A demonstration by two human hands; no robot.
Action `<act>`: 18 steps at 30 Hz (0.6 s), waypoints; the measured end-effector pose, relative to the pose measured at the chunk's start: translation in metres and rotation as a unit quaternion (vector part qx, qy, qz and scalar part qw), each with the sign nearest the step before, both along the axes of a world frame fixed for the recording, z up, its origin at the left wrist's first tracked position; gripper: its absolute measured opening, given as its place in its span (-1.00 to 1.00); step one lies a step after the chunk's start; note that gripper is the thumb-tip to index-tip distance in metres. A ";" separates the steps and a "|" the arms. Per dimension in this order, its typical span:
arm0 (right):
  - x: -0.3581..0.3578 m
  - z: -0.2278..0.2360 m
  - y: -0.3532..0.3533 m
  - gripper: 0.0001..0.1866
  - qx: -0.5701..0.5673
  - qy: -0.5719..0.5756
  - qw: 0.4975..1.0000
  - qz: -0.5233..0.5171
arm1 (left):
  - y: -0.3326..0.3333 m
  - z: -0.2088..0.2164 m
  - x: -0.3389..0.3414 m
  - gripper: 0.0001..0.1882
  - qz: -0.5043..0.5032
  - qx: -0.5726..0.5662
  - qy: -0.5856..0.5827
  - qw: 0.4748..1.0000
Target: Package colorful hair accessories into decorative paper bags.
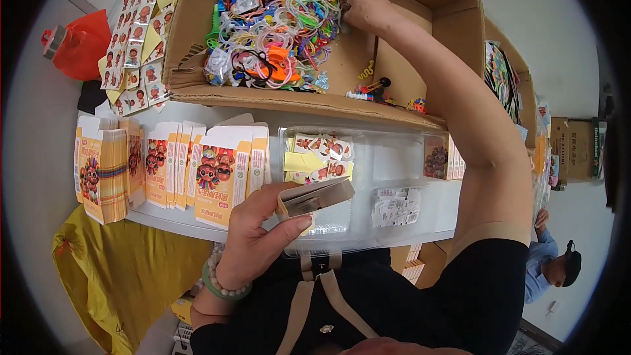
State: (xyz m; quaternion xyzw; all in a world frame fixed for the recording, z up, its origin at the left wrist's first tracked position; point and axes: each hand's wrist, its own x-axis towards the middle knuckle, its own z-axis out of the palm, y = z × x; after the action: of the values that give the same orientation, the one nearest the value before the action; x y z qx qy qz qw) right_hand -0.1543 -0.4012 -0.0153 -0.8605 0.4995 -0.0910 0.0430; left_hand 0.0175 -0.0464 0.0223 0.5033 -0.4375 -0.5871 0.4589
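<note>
One box juts from pinching L grip; R grip nr trinkets, hold unclear.

A grey-interior, open rectangular cardboard carton shows mid-frame; small, multicoloured plastic trinkets at upper centre mix orange, green, blue and pink; a draped cloth, lower left, is plain mustard-yellow.

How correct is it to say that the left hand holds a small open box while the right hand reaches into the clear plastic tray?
One part is wrong: the right hand does not reach into the clear plastic tray. The head view shows it in the large cardboard box, beside the colourful trinkets. The left hand does hold a small open box.
</note>
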 end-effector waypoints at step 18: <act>-0.050 0.160 0.180 -0.99 0.373 -0.317 0.872 0.016 | 0.010 -0.002 -0.034 -0.83 0.009 -0.044 0.015 0.999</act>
State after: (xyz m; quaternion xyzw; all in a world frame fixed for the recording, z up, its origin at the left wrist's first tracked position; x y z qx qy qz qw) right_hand -0.2042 -0.2216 0.1448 -0.7134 0.4420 -0.1650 0.5182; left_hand -0.0169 -0.0368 0.0200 0.4778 -0.4511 -0.5705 0.4926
